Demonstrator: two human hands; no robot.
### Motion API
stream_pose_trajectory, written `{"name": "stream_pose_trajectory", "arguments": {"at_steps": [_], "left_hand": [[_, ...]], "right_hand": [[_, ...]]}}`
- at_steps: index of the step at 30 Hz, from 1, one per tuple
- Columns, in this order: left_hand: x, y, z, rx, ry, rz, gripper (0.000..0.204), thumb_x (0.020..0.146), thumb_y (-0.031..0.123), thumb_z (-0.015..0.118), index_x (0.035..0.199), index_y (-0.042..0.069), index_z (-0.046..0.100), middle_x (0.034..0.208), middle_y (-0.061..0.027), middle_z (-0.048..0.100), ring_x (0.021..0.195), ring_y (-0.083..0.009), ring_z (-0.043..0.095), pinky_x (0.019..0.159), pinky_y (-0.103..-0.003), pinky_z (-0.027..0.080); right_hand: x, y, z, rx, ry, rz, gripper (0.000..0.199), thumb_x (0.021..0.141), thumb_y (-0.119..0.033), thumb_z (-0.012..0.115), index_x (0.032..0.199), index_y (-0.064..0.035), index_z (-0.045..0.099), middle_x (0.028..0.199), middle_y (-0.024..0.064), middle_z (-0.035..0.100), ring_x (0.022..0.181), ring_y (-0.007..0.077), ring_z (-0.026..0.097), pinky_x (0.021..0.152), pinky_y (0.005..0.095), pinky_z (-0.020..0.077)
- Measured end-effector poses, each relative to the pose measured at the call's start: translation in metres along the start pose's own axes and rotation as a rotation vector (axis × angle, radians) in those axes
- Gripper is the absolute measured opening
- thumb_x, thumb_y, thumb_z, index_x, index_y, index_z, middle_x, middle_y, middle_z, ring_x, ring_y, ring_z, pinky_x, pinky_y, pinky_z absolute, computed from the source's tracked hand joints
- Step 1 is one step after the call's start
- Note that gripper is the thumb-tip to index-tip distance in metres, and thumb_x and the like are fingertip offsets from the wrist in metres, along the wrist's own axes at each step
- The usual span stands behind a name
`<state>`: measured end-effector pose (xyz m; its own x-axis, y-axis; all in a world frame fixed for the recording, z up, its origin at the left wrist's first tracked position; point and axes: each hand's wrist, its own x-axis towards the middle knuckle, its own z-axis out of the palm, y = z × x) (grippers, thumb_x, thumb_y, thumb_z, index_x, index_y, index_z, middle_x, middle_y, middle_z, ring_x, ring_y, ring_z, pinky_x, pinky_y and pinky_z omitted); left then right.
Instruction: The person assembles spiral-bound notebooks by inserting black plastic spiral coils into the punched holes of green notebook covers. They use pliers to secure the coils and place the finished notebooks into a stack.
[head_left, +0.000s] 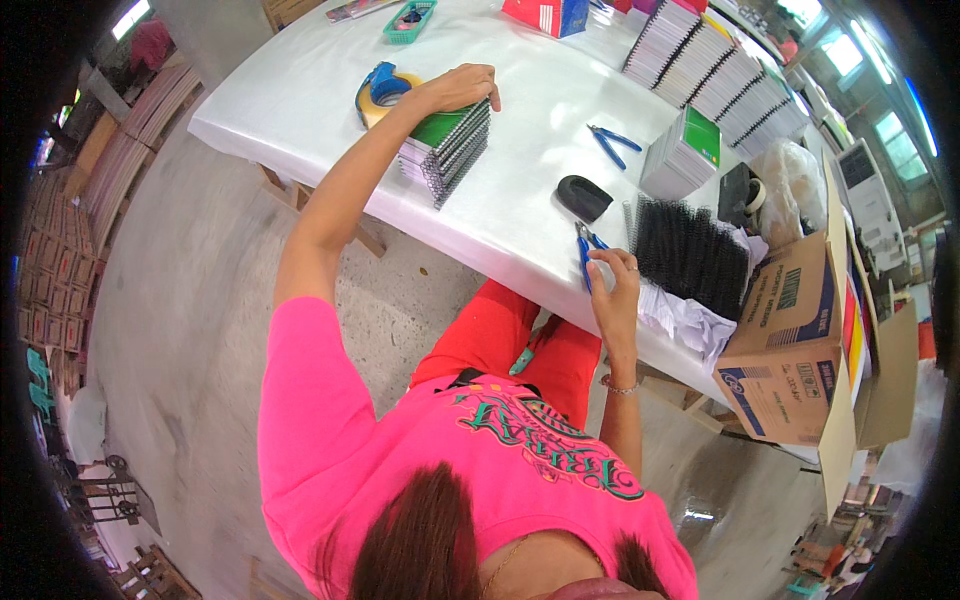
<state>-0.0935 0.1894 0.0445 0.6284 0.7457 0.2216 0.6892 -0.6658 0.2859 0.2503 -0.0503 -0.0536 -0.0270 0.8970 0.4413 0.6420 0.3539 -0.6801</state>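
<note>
My left hand [462,90] reaches over the far end of a stack of spiral notebooks [440,150], its fingers bent down over the edge. The top notebook has a green cover, and black coils line the stack's right side. At the table's front edge, my right hand [615,285] has its fingers closed at the blue handles of a pair of wire cutters [584,250]. Just beyond lies a black rounded object [583,198]. A second pair of blue-handled cutters [612,146] lies spread farther back. Beside the notebooks stands a blue tape dispenser [380,90].
Right of my right hand lies a heap of black spiral coils [690,250] on white paper. Past it an opened cardboard box [790,340] stands at the table's edge. A green-topped notebook stack [685,155] and long rows of bound notebooks [700,75] stand farther back. A green basket [410,22] is far left.
</note>
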Motion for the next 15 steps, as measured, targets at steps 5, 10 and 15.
{"name": "stream_pose_trajectory", "arguments": {"at_steps": [5, 10, 15], "left_hand": [[-0.002, 0.004, 0.002, -0.126, 0.04, 0.001, 0.043, 0.084, 0.02, 0.036, 0.088, 0.004, 0.076, 0.093, -0.0149, 0.054, 0.093, -0.0278, 0.055, 0.09, -0.037, 0.043], [0.001, 0.002, 0.008, -0.083, 0.038, -0.003, 0.043, 0.083, 0.02, 0.037, 0.09, 0.006, 0.077, 0.094, -0.0145, 0.054, 0.095, -0.0284, 0.055, 0.092, -0.037, 0.043], [0.003, 0.006, 0.004, -0.089, -0.012, 0.008, 0.044, 0.082, 0.015, 0.035, 0.092, 0.008, 0.078, 0.097, -0.0146, 0.057, 0.098, -0.0292, 0.056, 0.096, -0.038, 0.043]], "right_hand": [[-0.005, 0.006, 0.003, -0.034, 0.008, -0.004, 0.014, 0.087, -0.012, 0.067, 0.1, -0.0071, 0.07, 0.107, 0.0154, 0.061, 0.102, 0.0331, 0.058, 0.091, 0.0427, 0.0428], [0.0, 0.003, -0.002, -0.046, -0.003, -0.016, 0.012, 0.088, -0.012, 0.067, 0.098, -0.0065, 0.071, 0.105, 0.0138, 0.062, 0.098, 0.0312, 0.059, 0.087, 0.0419, 0.044], [0.022, 0.003, -0.021, 0.036, 0.002, 0.013, 0.012, 0.088, -0.01, 0.067, 0.097, -0.0043, 0.072, 0.093, 0.0119, 0.064, 0.08, 0.0229, 0.06, 0.071, 0.0337, 0.0465]]}}
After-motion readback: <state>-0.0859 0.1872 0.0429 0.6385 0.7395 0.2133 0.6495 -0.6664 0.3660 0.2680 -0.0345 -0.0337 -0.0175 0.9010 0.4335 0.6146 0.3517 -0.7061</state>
